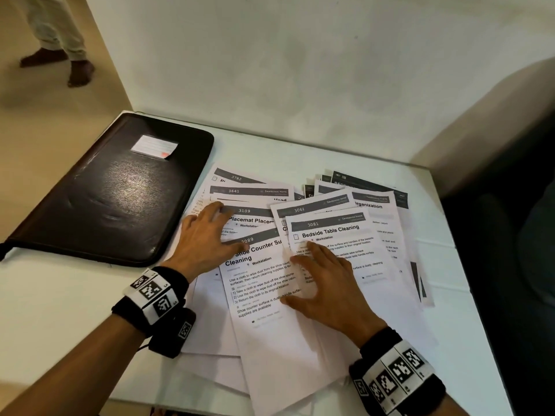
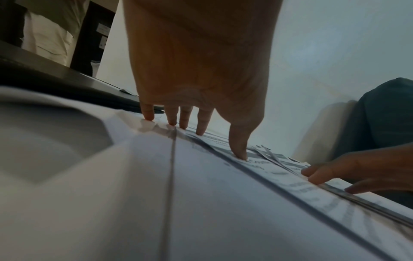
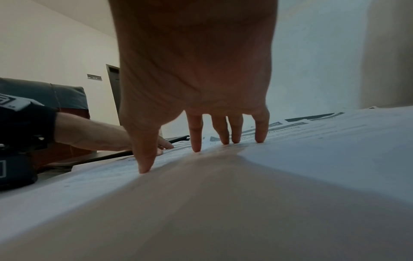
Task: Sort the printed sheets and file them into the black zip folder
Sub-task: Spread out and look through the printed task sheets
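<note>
Left hand (image 1: 207,238): flat, fingers spread, pinning the "Placemat" and "Shoe Counter Cleaning" sheets so they don't slide.
Right hand (image 1: 327,283): flat, fingertips (image 3: 196,149) pressing the "Bedside Table Cleaning" sheet (image 1: 333,235), likely to shift it.
Printed sheets (image 1: 270,310): fanned across the tabletop (image 1: 60,310), numbered headers showing for sorting.
Black zip folder (image 1: 114,190): closed, just left of the sheets, awaiting filing.

Black zip folder (image 1: 120,202): glossy, leather-like, creased. Printed sheets (image 1: 270,295): matt white paper. Desk (image 1: 60,295): smooth, white.
</note>
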